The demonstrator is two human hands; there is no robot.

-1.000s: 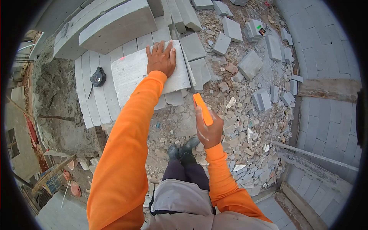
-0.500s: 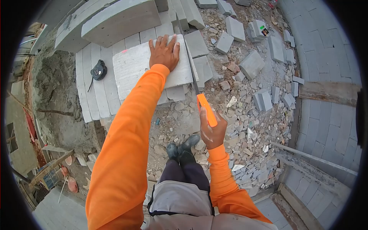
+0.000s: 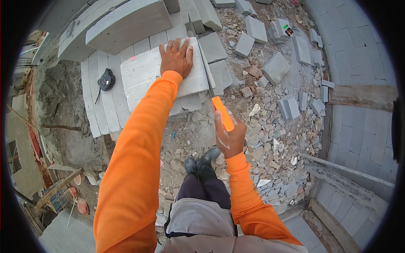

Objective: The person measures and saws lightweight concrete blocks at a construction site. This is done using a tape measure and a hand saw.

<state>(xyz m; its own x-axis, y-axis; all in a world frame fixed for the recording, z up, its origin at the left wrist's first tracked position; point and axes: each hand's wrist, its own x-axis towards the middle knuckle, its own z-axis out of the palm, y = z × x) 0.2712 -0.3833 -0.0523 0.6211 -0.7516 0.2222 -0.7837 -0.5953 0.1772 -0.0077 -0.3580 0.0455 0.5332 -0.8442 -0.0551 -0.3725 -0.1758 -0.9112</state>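
A white lightweight concrete block (image 3: 141,80) lies on a bed of grey blocks. My left hand (image 3: 177,58) presses flat on its top near the right end, fingers spread. Wrapped round the orange handle of a hand saw (image 3: 222,114) is my right hand (image 3: 230,134). The saw's blade runs up and away along the block's right side, sunk in a cut, with a thin strip of block on the far side of it. Most of the blade is hidden in the cut.
A black tape measure (image 3: 106,79) rests on the grey blocks (image 3: 93,97) to the left. Larger blocks (image 3: 128,27) stand behind. Loose cut blocks (image 3: 276,68) and rubble (image 3: 270,143) cover the ground to the right, beside a block wall (image 3: 354,50). My boots (image 3: 202,163) stand on rubble.
My right hand and the saw handle have moved slightly up and left, pushing the blade further along the cut. My left hand stays on the block; the whole view has shifted a little.
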